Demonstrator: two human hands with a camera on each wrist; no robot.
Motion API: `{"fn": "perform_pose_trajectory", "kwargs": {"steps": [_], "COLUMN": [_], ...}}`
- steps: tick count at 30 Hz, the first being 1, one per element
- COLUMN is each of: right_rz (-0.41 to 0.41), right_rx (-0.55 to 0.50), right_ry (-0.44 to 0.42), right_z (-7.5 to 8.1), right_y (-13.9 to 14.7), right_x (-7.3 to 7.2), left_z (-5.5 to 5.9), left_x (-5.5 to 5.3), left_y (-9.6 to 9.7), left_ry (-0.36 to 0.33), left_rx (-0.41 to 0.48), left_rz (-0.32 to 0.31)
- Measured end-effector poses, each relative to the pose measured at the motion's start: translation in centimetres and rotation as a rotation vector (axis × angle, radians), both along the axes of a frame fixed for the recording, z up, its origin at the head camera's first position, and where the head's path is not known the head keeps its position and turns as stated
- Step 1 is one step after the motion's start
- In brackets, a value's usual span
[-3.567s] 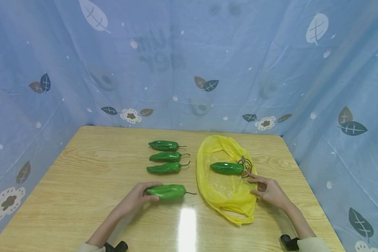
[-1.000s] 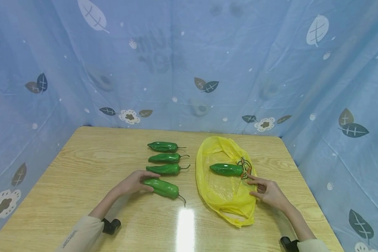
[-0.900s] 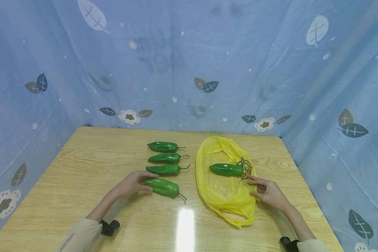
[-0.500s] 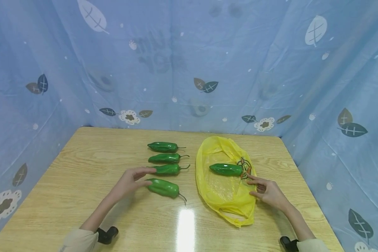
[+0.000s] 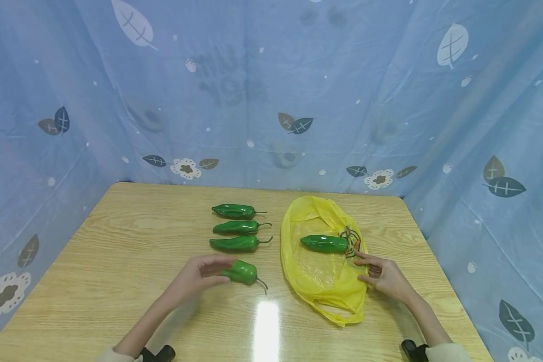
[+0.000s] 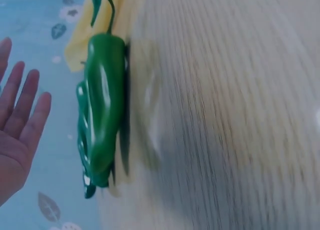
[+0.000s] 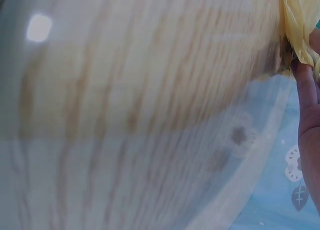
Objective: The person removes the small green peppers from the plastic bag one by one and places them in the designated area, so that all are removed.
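Note:
My left hand (image 5: 203,279) hovers at the blunt near end of a large green chili pepper (image 5: 243,272), hiding its tip in the head view. In the left wrist view the fingers (image 6: 31,115) are extended and stand apart from this pepper (image 6: 106,89). It lies slanted on the table, stem toward the lower right. My right hand (image 5: 386,275) pinches the right edge of a yellow plastic bag (image 5: 319,279); the right wrist view shows bunched film (image 7: 299,29) at its fingers. Another green chili pepper (image 5: 324,244) lies in the bag.
Three more green chili peppers form a column behind the slanted one: the nearest (image 5: 235,244), the middle (image 5: 236,227) and the farthest (image 5: 233,211). A wooden table (image 5: 131,251) carries everything. Blue printed cloth (image 5: 253,90) hangs around its back and sides.
My left hand has set the large pepper down behind the others' front, let go and drawn back left, then moved right over its tip. The right hand stays on the bag.

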State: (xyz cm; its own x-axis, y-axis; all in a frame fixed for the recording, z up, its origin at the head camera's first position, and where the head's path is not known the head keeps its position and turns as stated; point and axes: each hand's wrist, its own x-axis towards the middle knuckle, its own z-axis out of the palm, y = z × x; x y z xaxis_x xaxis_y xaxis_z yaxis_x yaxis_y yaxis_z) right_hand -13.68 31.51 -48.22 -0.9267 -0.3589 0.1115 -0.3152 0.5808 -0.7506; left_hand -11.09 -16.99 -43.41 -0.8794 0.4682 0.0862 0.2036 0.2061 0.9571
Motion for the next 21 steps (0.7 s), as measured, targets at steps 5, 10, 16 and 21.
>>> {"fn": "perform_pose_trajectory", "kwargs": {"steps": [5,10,16,21], "right_rz": [0.003,0.009,0.018,0.025], "right_rx": [-0.008,-0.015,-0.015,-0.034], "right_ry": [-0.002,0.007,0.034,0.024], "right_z": [-0.1,0.0,-0.2,-0.1], "right_y": [0.0,-0.1,0.0,0.0], "right_x": [0.0,-0.1,-0.1,0.0], "left_z": [0.4,0.5,0.1,0.0], "left_x": [0.7,1.3,1.2,0.7], "left_y": [0.8,1.8,3.5,5.3], "left_ry": [-0.029,-0.033,-0.053,-0.076], "left_rx": [0.026,0.010,0.006,0.019], "left_rz": [-0.025,-0.058,-0.109,-0.147]}}
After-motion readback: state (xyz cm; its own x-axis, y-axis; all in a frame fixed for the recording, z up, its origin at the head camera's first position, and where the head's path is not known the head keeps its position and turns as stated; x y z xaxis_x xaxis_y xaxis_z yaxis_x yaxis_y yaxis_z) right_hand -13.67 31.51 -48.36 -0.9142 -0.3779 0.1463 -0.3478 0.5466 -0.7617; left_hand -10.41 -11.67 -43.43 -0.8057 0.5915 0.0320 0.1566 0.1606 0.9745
